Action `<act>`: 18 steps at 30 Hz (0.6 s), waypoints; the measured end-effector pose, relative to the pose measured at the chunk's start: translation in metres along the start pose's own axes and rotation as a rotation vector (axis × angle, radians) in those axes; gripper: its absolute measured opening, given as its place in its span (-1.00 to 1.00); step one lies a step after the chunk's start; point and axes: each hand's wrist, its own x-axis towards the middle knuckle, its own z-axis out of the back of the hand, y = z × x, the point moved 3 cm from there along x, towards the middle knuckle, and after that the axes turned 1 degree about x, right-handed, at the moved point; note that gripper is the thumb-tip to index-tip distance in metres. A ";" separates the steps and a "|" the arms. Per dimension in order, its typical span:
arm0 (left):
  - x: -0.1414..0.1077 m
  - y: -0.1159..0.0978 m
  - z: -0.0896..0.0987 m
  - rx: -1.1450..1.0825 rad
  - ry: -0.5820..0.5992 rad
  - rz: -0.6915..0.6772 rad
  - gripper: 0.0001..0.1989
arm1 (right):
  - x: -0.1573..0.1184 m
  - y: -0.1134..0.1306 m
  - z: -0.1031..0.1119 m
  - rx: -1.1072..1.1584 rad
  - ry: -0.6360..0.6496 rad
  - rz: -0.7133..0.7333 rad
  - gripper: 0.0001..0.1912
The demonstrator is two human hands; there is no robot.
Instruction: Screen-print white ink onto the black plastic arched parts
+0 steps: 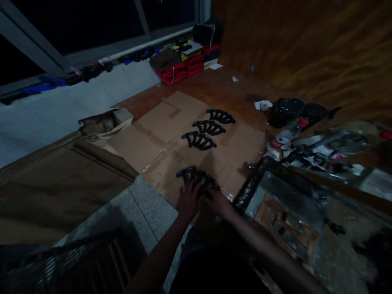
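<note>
- The room is dim; dark window panes (88,24) stand at the far left above a pale wall (101,92), with a brown wooden panel (306,45) at the far right.
- Flattened cardboard (165,114) covers much of a reddish-brown surface (232,83), with strips of tape across it.
- Speckled tile (147,204) shows at the near left, just beside brown paper (58,183).
- Folded red cloth (180,73) is stacked at the far end, near the wall.
- On the right are a bottle (283,139) with a red cap, dark tubs (288,110) and a cluttered board (284,228).
- Three curved, ribbed black parts (210,127) lie apart in a slanting row on the cardboard's far half.
- A fourth black part, the near one (196,173), lies on the cardboard's near edge, under the fingers.
- Both forearms reach forward from the near side, converging; the left hand (188,200) and right hand (217,201) sit side by side, fingers bent over the near one.
- Each grip touches that part; whether either closes on it, I cannot tell.
</note>
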 end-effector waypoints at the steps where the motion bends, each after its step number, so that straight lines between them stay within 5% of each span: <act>1: -0.001 -0.004 -0.007 -0.001 0.019 -0.025 -0.44 | 0.001 0.000 0.000 -0.003 0.007 -0.018 -0.52; 5: 0.008 -0.005 -0.022 -0.005 0.076 -0.056 -0.44 | 0.004 0.003 -0.001 0.019 -0.001 -0.059 -0.57; 9: 0.031 0.016 -0.015 -0.071 0.067 -0.166 -0.45 | 0.008 0.006 -0.004 0.086 -0.050 -0.016 -0.53; 14: 0.105 0.067 0.011 -0.055 0.036 -0.206 -0.45 | 0.003 0.012 0.004 0.223 -0.240 0.209 -0.48; 18: 0.144 0.084 0.019 0.003 0.083 -0.213 -0.45 | -0.026 0.007 0.023 0.315 -0.359 0.195 -0.51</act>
